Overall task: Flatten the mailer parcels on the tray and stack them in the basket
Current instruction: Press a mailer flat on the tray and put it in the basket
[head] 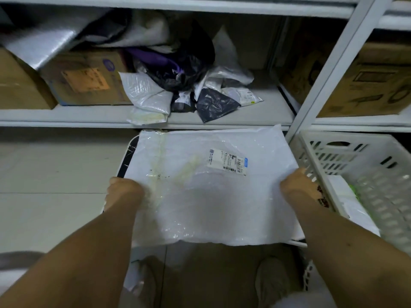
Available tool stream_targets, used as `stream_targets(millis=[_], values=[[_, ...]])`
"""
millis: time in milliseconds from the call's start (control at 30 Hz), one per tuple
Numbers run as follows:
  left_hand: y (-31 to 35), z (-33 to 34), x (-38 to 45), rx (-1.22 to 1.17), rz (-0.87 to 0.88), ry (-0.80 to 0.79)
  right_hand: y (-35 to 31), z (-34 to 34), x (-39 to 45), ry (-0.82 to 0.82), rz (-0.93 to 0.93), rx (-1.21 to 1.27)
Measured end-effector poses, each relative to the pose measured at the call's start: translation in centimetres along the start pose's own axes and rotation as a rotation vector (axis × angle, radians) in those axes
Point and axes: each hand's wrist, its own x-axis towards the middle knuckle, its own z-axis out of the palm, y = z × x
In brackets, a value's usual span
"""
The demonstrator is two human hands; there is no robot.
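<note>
We see a large white mailer point(211, 185) spread over the tray point(124, 158), covering nearly all of it, so that only the tray's dark left edge and a bit of its near right rim show. Our left hand point(121, 192) holds the mailer's left edge, its grip closed on the plastic with the fingers tucked under it, and our right hand point(298, 185) holds the right edge the same way, fingers curled around the sheet. The mailer lies mostly flat, wrinkled and glossy near the middle, with a printed shipping label point(229, 162) on its upper right part and a yellowish tape seam running down its left side. Just beside the tray on the right stands a white slatted basket point(333, 156), and inside it we see white packets point(347, 201) lying low, one with a green patch. Behind the tray a grey shelf point(255, 116) carries a loose heap of more parcels: a white bubble mailer point(144, 94), a dark grey bag point(215, 105), a black bag point(184, 70) and several smaller white ones. Cardboard boxes point(84, 78) sit on the shelf to the left, and another box point(367, 81) stands in the next bay to the right. Below the mailer we see our two shoes point(273, 278) on the floor.
</note>
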Motion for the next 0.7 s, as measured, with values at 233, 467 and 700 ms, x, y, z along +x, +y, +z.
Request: stream_targets(millis=[233, 467, 700], values=[[1.4, -1.5, -4.4, 0.067, 0.196, 0.031, -2.3, -2.9, -4.6, 0.107, -0.243, -0.166], [2.8, -3.2, -9.3, 0.312, 0.5, 0.059, -6.3, -4.6, -10.2, 0.161, -0.49, -0.241], [4.2, -6.1, -12.8, 0.291, 0.646, 0.235, -6.9, -7.3, -13.3, 0.35, -0.622, -0.201]])
